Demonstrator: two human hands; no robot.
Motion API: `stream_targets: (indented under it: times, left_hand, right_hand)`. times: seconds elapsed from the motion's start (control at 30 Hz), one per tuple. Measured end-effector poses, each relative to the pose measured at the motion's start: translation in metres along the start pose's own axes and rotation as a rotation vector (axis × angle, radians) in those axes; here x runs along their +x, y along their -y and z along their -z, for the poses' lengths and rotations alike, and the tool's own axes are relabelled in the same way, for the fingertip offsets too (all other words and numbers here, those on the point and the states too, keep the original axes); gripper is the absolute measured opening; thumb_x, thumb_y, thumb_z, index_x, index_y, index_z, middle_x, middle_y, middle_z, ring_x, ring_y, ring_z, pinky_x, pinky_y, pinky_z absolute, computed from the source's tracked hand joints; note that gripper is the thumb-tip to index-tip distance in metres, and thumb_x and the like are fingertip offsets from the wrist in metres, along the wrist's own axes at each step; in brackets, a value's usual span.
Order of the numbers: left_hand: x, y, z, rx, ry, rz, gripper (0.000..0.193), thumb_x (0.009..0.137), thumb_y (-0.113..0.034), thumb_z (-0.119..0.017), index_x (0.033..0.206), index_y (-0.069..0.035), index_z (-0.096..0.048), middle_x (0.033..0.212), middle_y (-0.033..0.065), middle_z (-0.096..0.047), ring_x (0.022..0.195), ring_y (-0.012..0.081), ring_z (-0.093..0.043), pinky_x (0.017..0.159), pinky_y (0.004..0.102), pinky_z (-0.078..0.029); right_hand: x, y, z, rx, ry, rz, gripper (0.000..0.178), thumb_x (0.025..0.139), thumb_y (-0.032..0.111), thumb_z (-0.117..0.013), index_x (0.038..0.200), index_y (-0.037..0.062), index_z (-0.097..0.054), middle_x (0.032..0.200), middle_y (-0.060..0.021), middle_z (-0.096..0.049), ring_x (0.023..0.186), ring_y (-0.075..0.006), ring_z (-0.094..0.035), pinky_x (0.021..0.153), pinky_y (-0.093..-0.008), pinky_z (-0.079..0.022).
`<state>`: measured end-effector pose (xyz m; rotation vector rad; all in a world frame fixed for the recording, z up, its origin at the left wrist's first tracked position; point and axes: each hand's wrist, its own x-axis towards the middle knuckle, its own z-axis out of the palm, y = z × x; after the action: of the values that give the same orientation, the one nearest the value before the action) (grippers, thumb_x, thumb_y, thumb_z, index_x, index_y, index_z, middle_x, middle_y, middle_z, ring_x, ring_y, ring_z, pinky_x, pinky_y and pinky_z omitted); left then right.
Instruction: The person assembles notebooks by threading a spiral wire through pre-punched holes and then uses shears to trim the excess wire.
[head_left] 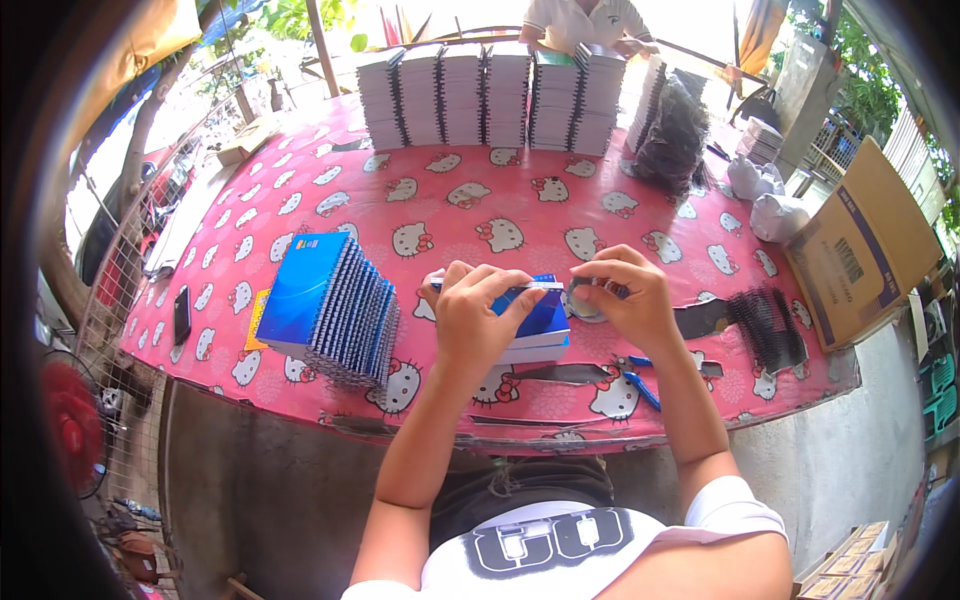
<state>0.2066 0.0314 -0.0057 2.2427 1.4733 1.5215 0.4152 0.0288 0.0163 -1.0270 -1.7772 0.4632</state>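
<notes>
Over the near middle of the table, my left hand [478, 305] is closed on a thin blue-covered booklet [515, 287], held edge-up by its top edge. Below it is a short stack of blue-covered booklets [535, 345] with white page edges. Just to the right, my right hand [632, 300] pinches a small round, shiny greyish thing [583, 302], whose kind I cannot make out. Blue-handled pliers [642, 388] lie below my right wrist. To the left stands a stack of blue spiral-bound notebooks [330, 305].
Tall stacks of spiral-bound notebooks [462, 95] line the far edge, where another person [585, 22] sits. Black binding coils [768, 330] and an open cardboard box [850, 250] are at right, beyond them a black plastic bag [672, 135]. A phone [182, 315] lies far left.
</notes>
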Motion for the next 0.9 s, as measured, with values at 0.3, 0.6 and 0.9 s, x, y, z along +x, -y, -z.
stream_targets:
  times: [0.3, 0.6, 0.9]
  left_hand:
    - [-0.001, -0.002, 0.003, 0.019, -0.028, -0.018, 0.021, 0.073, -0.028, -0.08, 0.085, -0.012, -0.075, 0.079, -0.0023, -0.069, 0.082, 0.0158, -0.055, 0.088, 0.0352, -0.033]
    - [-0.003, -0.005, 0.005, 0.043, -0.036, -0.021, 0.021, 0.072, -0.029, -0.08, 0.085, -0.014, -0.075, 0.079, -0.0025, -0.069, 0.08, 0.0159, -0.057, 0.087, 0.0351, -0.032]
    - [-0.003, -0.005, 0.004, 0.021, -0.045, -0.01, 0.02, 0.07, -0.026, -0.081, 0.083, -0.013, -0.073, 0.078, -0.0012, -0.069, 0.079, 0.0171, -0.057, 0.083, 0.0333, -0.035]
  right_hand:
    - [0.019, -0.003, 0.001, 0.123, 0.334, -0.104, 0.02, 0.081, 0.0, -0.069, 0.1, 0.0054, -0.073, 0.083, -0.0035, -0.064, 0.074, -0.0101, -0.06, 0.065, -0.0251, -0.048]
    - [0.018, 0.006, -0.001, -0.206, 0.284, 0.248, 0.026, 0.084, 0.006, -0.065, 0.11, 0.0073, -0.066, 0.081, -0.0084, -0.064, 0.074, -0.0189, -0.062, 0.065, -0.0328, -0.05]
    - [0.016, 0.009, -0.012, -0.239, 0.234, 0.147, 0.02, 0.085, 0.02, -0.066, 0.097, 0.005, -0.06, 0.087, -0.0084, -0.059, 0.079, -0.0302, -0.062, 0.068, -0.0393, -0.05]
